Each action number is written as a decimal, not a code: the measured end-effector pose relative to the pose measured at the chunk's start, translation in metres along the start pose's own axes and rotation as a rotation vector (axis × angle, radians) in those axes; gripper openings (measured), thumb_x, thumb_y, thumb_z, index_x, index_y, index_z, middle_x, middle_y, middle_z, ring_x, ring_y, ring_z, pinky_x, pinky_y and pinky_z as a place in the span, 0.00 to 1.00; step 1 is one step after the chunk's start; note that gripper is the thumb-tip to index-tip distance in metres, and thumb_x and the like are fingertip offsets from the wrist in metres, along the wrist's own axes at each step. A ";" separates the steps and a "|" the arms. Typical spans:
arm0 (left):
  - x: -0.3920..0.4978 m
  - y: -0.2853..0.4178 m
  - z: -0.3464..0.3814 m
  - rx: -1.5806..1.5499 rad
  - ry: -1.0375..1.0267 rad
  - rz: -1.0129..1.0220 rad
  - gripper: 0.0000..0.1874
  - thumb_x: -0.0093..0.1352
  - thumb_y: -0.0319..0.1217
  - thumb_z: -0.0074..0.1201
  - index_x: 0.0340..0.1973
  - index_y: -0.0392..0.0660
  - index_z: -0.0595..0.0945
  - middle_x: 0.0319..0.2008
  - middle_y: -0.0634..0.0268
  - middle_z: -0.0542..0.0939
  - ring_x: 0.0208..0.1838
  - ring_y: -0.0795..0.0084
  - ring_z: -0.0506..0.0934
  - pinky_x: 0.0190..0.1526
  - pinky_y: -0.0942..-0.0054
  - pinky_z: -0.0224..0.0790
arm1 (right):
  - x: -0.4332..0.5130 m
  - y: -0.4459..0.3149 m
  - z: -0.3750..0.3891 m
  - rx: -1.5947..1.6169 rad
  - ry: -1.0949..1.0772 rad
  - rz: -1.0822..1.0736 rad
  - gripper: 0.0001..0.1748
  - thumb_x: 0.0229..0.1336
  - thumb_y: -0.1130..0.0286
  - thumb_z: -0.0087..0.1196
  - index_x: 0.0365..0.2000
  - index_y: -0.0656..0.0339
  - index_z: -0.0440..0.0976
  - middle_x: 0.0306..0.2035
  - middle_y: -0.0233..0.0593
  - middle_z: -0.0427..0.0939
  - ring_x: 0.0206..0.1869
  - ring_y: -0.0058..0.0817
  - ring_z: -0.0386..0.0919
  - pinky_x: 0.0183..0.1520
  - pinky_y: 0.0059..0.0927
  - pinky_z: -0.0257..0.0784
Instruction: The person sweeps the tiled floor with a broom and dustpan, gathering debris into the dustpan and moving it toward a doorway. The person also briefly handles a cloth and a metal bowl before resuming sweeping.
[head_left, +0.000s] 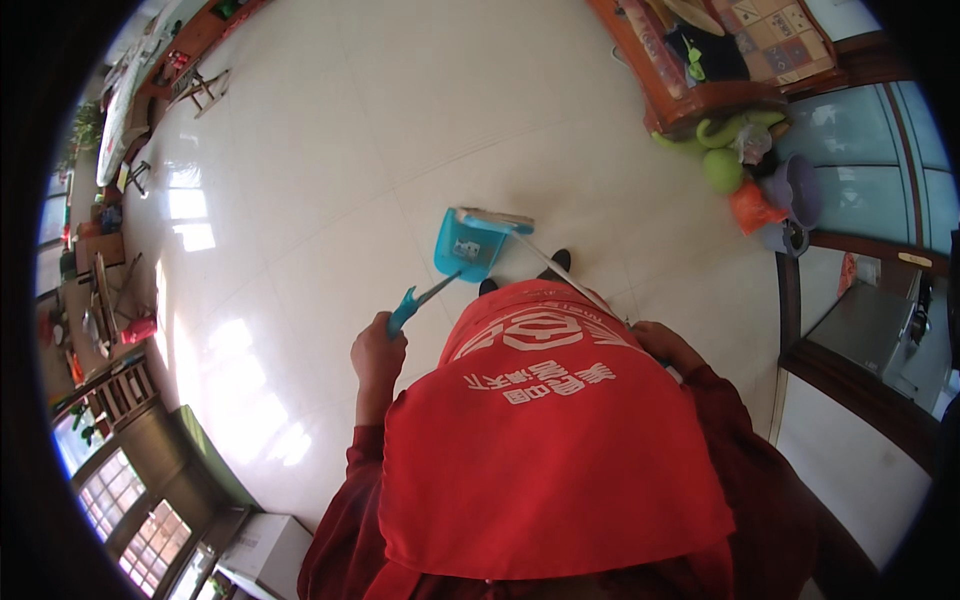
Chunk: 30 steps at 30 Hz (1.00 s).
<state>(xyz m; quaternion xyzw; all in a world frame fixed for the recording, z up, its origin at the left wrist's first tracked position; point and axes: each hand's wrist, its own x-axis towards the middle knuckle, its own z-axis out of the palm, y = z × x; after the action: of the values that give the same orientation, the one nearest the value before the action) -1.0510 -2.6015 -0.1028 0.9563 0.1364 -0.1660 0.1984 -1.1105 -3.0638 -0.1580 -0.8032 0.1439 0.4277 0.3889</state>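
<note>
My left hand is closed around the blue grip of a long-handled dustpan. The blue pan is low in front of my feet, at the middle of the view. A broom with a blue head and pale bristles lies across the pan's far edge. Its white handle slants back to my right hand, which holds it beside my red apron; the apron hides part of the handle. My dark shoes show just beyond the apron. Whether any dirt lies in the pan, I cannot tell.
Pale glossy floor tiles surround me, with sunlight patches at left. A wooden sofa stands at upper right, beside green gourds, an orange bag and a purple basin. A folding stool and a white box are at left.
</note>
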 end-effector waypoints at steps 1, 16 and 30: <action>0.005 -0.003 -0.003 -0.019 0.013 -0.008 0.10 0.55 0.30 0.52 0.34 0.48 0.76 0.23 0.55 0.78 0.29 0.52 0.76 0.29 0.57 0.67 | -0.003 -0.003 -0.005 0.109 -0.006 0.035 0.19 0.51 0.57 0.49 0.30 0.67 0.71 0.21 0.42 0.74 0.22 0.31 0.72 0.26 0.32 0.68; 0.054 -0.016 -0.040 -0.118 0.155 -0.138 0.12 0.51 0.31 0.55 0.32 0.47 0.78 0.20 0.55 0.77 0.27 0.52 0.76 0.29 0.58 0.67 | 0.040 -0.021 -0.031 1.212 0.258 0.407 0.13 0.55 0.60 0.48 0.30 0.61 0.68 0.19 0.32 0.68 0.17 0.22 0.66 0.19 0.26 0.64; 0.111 0.028 -0.069 -0.281 0.412 -0.477 0.11 0.48 0.29 0.55 0.26 0.40 0.76 0.16 0.55 0.74 0.21 0.56 0.73 0.25 0.60 0.65 | 0.168 0.072 -0.109 1.190 0.069 0.363 0.10 0.52 0.67 0.48 0.27 0.64 0.63 0.24 0.40 0.69 0.25 0.32 0.70 0.28 0.33 0.69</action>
<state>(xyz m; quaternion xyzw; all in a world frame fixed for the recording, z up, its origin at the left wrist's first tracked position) -0.9229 -2.5750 -0.0756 0.8742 0.4148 0.0093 0.2522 -0.9889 -3.1749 -0.2921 -0.4249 0.5043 0.3070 0.6862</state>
